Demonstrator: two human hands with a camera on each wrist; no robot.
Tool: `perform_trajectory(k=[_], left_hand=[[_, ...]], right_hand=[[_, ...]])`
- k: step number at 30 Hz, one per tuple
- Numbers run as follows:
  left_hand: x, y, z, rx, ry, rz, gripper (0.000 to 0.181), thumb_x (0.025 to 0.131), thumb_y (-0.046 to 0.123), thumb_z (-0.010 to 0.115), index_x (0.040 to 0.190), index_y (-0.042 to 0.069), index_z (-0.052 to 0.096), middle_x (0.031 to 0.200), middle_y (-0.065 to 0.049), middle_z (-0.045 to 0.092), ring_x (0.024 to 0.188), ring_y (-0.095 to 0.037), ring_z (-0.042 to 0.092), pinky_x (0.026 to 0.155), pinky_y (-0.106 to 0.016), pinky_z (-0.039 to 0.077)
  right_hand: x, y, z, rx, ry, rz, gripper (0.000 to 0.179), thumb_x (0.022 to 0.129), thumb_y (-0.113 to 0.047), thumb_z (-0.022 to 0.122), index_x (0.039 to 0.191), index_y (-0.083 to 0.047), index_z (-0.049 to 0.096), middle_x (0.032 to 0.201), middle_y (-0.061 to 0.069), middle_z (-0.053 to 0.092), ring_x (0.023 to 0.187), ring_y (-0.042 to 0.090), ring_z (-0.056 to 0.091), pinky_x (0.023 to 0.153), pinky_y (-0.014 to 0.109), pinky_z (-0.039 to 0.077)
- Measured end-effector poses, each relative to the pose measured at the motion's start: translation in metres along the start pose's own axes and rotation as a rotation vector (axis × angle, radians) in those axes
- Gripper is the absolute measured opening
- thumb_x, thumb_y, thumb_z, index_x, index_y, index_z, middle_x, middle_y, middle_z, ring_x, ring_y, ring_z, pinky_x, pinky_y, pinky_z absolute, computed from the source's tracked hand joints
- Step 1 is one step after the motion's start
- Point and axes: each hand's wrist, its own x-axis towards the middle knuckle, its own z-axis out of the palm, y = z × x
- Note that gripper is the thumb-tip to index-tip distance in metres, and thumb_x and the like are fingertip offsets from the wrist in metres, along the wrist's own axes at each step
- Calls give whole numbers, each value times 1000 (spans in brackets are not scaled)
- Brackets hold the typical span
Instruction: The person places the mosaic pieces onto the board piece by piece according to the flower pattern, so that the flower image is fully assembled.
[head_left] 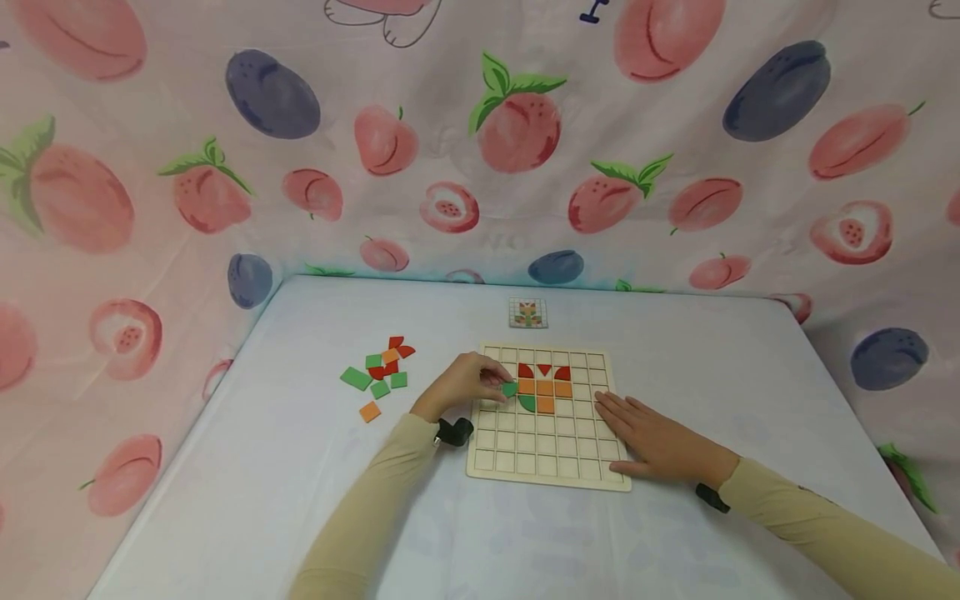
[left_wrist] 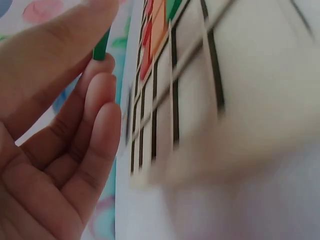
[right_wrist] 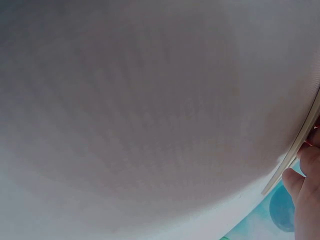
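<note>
My left hand pinches a small green tile between thumb and fingertips, above the left part of a wooden grid board. In the left wrist view the green tile shows edge-on beside the board, its other faces hidden by the fingers. Set in the grid are red pieces along one row, several orange squares below them, and a green rounded piece. With fingers extended, my right hand rests on the board's right edge; only its fingers appear in the right wrist view.
Left of the board lies a loose group of tiles: green squares, a larger green piece, an orange square and red pieces. Behind the board is a small pattern card. A fruit-print cloth hangs around the white table.
</note>
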Motion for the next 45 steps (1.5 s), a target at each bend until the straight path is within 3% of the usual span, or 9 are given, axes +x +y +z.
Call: perform_trajectory(k=[20, 26, 37, 45], left_hand=[[45, 36, 53, 45, -72, -34, 23, 73, 15, 81, 95, 11, 74, 89, 0, 69, 75, -3, 57, 68, -15, 47], [49, 41, 60, 60, -72, -43, 21, 71, 13, 82, 91, 8, 74, 85, -2, 69, 70, -4, 52, 65, -15, 44], [47, 41, 66, 108, -63, -59, 21, 69, 14, 83, 88, 13, 73, 84, 3, 67, 71, -4, 53, 64, -14, 44], [48, 37, 67, 115, -58, -50, 16, 72, 13, 80, 86, 13, 72, 80, 4, 66, 69, -4, 53, 63, -14, 44]], right_hand=[[0, 0, -2, 22, 19, -23, 86, 89, -62, 45, 147, -1, 28, 154, 15, 25, 141, 32, 28, 110, 13, -17], [0, 0, -2, 13, 17, -19, 86, 89, -63, 44, 147, -2, 28, 155, 14, 26, 141, 31, 28, 110, 13, -17], [0, 0, -1, -7, 42, -37, 85, 89, -62, 46, 146, 0, 29, 154, 15, 27, 140, 32, 31, 111, 14, -16], [1, 1, 0, -3, -7, -12, 87, 89, -65, 42, 147, -2, 27, 155, 14, 24, 141, 31, 27, 109, 13, -19]])
